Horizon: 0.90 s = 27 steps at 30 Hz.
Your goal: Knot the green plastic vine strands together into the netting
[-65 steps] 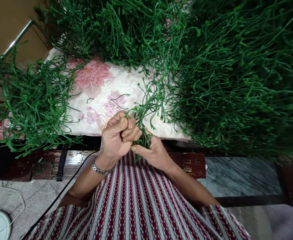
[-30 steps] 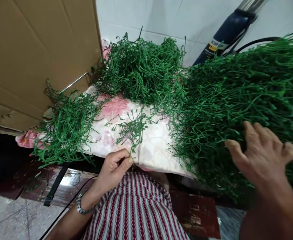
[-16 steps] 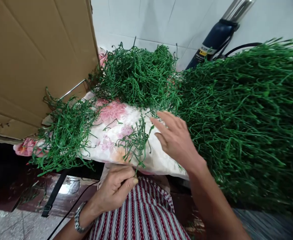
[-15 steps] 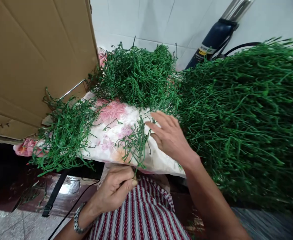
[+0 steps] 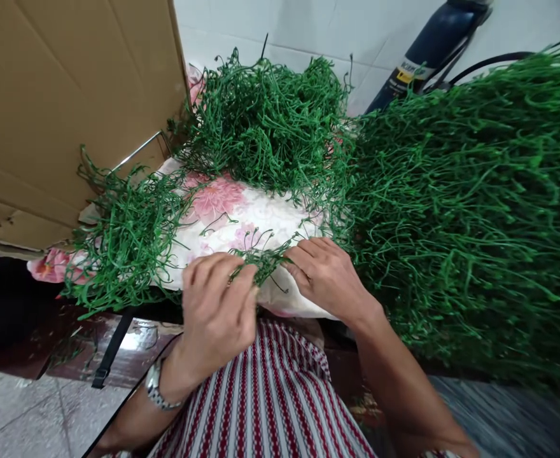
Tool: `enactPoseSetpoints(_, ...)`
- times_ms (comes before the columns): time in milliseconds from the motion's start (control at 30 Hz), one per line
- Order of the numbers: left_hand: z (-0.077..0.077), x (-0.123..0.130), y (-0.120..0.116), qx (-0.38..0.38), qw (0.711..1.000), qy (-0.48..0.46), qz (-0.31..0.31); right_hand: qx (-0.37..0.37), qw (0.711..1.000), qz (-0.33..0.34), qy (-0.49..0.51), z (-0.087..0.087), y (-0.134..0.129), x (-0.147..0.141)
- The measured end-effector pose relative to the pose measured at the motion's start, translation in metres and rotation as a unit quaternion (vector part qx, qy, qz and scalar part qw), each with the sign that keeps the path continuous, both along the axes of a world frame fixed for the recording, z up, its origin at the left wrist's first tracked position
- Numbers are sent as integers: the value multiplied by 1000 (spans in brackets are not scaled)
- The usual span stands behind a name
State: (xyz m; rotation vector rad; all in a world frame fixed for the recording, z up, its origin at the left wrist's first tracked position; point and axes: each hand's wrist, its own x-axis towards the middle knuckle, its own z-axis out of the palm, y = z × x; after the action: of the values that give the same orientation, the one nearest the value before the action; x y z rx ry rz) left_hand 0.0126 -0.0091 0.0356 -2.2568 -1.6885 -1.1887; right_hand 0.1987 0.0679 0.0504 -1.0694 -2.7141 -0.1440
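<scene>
A small bunch of thin green branching stems (image 5: 266,262) with tiny knobbed tips stretches between my two hands, just above a floral cloth. My left hand (image 5: 220,305), a bracelet-like metal band at its wrist, is curled around the bunch's left end; its fingers are slightly blurred and partly hide the stems. Thumb and fingers of my right hand (image 5: 325,273) pinch the right end. The pink-flowered white cloth (image 5: 270,207) lies under the bunch, with a few loose stems on it.
Tangled heaps of similar stems lie at the left (image 5: 132,242) and the back (image 5: 275,121). A large dense mass of stems (image 5: 466,216) fills the right. A cardboard box (image 5: 74,108) stands at left; a dark blue cylindrical device (image 5: 416,54) leans near the tiled wall.
My left hand has risen from the lap edge to the bunch and closed on it. My right hand has gone from spread fingers to a pinch on the stems. The bunch now lies more sideways.
</scene>
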Motion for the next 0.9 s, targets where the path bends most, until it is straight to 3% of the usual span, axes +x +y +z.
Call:
enactPoseSetpoints(100,5,17,10,-76,993,95,5,1,1000,14,27,-4,1,-2)
enactPoseSetpoints(200,6,21,19,-143,981,127,27,0,997,42,65,-4,5,-3)
enactPoseSetpoints(267,6,16,24,-171,981,90,3,18,995,45,91,-1,7,-3)
enactPoseSetpoints(367,7,3,29,-228,970,-73,-38,58,985,35,159,7,3,-1)
enactPoseSetpoints(467,7,-10,33,-268,922,-279,-27,86,946,61,306,11,-15,2)
enactPoseSetpoints(533,7,-14,34,-269,882,-388,-18,35,929,85,358,7,-26,2)
enactPoseSetpoints(633,5,-13,33,-291,810,-508,-29,-74,942,51,325,-7,-27,-2)
enactPoseSetpoints(733,5,-6,28,-356,744,-561,-68,-79,947,-14,311,-18,-12,-6)
enactPoseSetpoints(900,1,5,22,-429,691,-570,-118,-111,955,27,273,-20,5,-2)
